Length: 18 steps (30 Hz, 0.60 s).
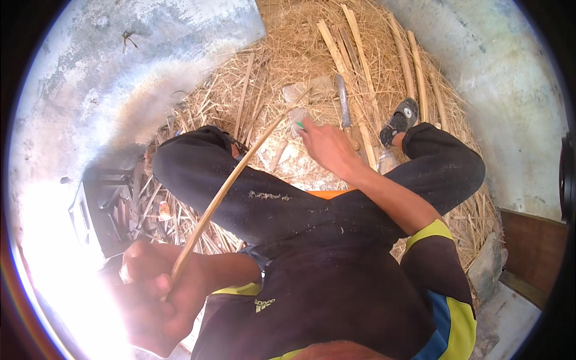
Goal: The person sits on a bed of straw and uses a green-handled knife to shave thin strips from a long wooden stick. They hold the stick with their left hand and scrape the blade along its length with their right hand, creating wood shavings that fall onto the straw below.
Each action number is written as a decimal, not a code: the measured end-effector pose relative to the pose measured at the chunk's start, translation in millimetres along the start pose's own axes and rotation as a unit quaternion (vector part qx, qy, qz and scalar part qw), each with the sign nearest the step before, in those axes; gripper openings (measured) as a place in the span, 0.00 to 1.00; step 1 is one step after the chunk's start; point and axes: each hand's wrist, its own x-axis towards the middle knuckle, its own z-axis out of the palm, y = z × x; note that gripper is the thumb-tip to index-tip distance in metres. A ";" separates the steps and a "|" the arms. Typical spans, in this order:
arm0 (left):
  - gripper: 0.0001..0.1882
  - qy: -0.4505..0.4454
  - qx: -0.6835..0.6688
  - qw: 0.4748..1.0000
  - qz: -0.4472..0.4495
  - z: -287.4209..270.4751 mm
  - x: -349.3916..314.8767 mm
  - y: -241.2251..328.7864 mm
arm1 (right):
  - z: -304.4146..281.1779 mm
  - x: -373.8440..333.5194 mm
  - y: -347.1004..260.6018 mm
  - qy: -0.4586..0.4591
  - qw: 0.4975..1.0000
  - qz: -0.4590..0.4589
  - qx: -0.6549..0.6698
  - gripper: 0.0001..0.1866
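A long, pale bamboo-like strip (224, 187) slants from the lower left up over my left thigh. My left hand (162, 288) is closed around its near end. The far end tapers to a thin tip above the littered floor. Just to the right of that end, my right hand (329, 147) is closed, with a small green bit showing at its fingertips. What it grips is mostly hidden. Beside that hand lies a knife (344, 99), its blade pointing away from me and its wooden handle partly behind the hand.
I sit with bent legs on straw-like shavings (288, 36). Several long split sticks (363, 57) lie at the far right, near my shoe (399, 122). Grey walls (144, 66) curve round both sides. A dark frame-like object (108, 204) stands at left, beside strong glare.
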 end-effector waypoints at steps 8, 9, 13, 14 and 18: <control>0.19 0.019 0.033 0.996 0.078 11.2 1.3 -11.8 | 47.8 24.7 54.8 0.026 0.993 0.049 -0.100 0.08; 0.18 0.050 0.114 0.986 0.110 13.9 0.6 -16.0 | 51.1 28.5 49.3 0.016 0.994 0.061 -0.091 0.09; 0.18 -0.023 0.001 0.999 0.049 -6.7 5.2 -10.9 | 25.7 25.9 11.5 0.027 0.998 -0.018 -0.051 0.10; 0.19 -0.029 0.028 0.998 0.057 -7.9 4.5 -6.1 | 25.4 21.7 8.9 0.055 0.994 -0.072 -0.067 0.11; 0.17 0.110 0.076 0.990 0.052 37.9 5.5 -1.4 | 65.9 43.4 60.6 -0.003 0.994 0.049 -0.094 0.15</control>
